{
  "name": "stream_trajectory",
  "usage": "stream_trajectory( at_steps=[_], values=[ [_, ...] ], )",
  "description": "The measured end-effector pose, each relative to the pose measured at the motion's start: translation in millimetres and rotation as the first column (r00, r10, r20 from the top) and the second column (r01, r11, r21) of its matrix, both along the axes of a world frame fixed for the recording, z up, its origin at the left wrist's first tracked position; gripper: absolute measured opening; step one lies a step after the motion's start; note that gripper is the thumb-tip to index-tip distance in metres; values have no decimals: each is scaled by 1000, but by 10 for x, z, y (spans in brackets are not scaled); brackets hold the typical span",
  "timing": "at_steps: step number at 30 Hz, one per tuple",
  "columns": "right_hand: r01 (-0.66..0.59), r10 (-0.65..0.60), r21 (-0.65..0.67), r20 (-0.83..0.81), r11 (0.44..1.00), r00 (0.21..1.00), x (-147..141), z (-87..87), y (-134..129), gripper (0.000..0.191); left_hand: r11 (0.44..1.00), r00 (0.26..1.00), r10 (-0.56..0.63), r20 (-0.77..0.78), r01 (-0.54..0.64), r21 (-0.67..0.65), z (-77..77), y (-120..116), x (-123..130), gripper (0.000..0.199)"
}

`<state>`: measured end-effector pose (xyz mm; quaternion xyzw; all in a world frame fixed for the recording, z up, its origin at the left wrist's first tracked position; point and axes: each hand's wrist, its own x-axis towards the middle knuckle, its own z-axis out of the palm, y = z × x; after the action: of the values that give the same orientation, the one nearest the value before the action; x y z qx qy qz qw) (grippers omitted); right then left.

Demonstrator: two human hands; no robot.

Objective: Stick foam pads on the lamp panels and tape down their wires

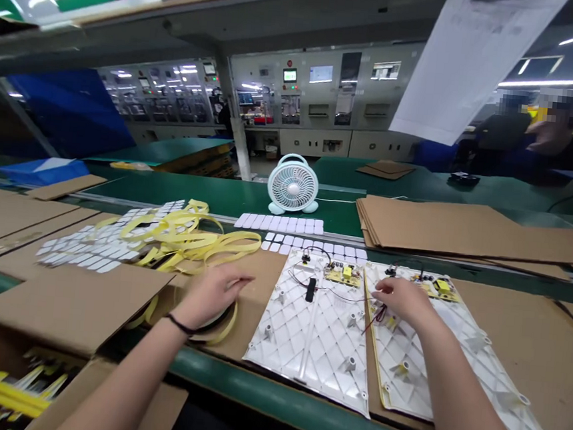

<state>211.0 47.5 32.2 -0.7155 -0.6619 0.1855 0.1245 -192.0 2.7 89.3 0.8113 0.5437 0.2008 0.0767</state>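
Two white plastic panels with lattice ribbing lie side by side, the left panel and the right panel. Each carries a circuit board along its far edge; the left circuit board is fully visible. Over the right panel, my right hand is closed in a pinch, with thin red and black wires at its fingertips. My left hand, slightly blurred, has thumb and fingers pressed together left of the panels. What it pinches, if anything, is hidden. Beneath it sits a roll of yellow tape, partly covered.
Yellow strips tangle over sheets of white pads at left. A light-blue fan stands behind rows of white pads. Cardboard sheets are stacked at right. An open carton with yellow-and-black parts is front left.
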Motion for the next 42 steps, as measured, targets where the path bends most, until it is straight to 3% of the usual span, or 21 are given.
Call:
stream_trajectory(
  at_steps=[3,6,10,13,15,18,21,24,27,29,30,32,35,39,42],
  values=[
    [21,-33,119,102,993,994,-110,99,-50,31,986,991,-54,-121,34,-162,-31,-450,-579,42],
    [-37,-9,263,174,964,985,-394,230,-132,33,977,976,-23,-218,-24,-212,-181,-781,-835,52],
    [-252,201,242,216,937,956,-928,321,-269,34,987,948,113,-298,-141,-73,-393,-921,-809,19],
    [-414,374,104,275,904,886,-1250,256,-324,46,972,917,235,-321,-227,61,-507,-888,-712,20],
    [-446,418,15,321,895,850,-1372,183,-338,51,960,914,280,-293,-259,107,-555,-847,-657,24],
    [-476,459,-55,382,877,802,-1434,102,-343,49,944,930,324,-172,-307,117,-585,-793,-594,24],
    [-578,524,-39,478,815,705,-1416,103,-315,40,935,934,347,83,-351,49,-568,-769,-542,20],
    [-638,589,-82,489,766,644,-1425,200,-259,38,912,837,409,363,-392,-123,-526,-764,-493,21],
    [-604,565,-16,376,797,735,-1607,332,-278,39,888,690,461,558,-351,-299,-496,-764,-444,24],
    [-592,556,180,215,785,803,-1862,370,-372,31,890,623,455,636,-290,-353,-494,-772,-411,25],
    [-591,585,286,116,754,803,-2018,360,-436,26,894,611,445,654,-267,-359,-499,-780,-395,25],
    [-571,660,453,-51,684,750,-2338,282,-569,20,904,633,424,647,-254,-344,-515,-806,-373,25],
    [-526,701,571,-128,630,702,-2697,85,-701,20,943,730,333,597,-243,-228,-545,-856,-383,22],
    [-485,745,647,-200,588,636,-2829,-119,-734,15,975,905,136,404,-195,109,-574,-902,-484,17],
    [-451,751,693,-199,562,630,-2813,-165,-743,12,975,963,115,243,-157,160,-586,-893,-544,16]
  ],
)
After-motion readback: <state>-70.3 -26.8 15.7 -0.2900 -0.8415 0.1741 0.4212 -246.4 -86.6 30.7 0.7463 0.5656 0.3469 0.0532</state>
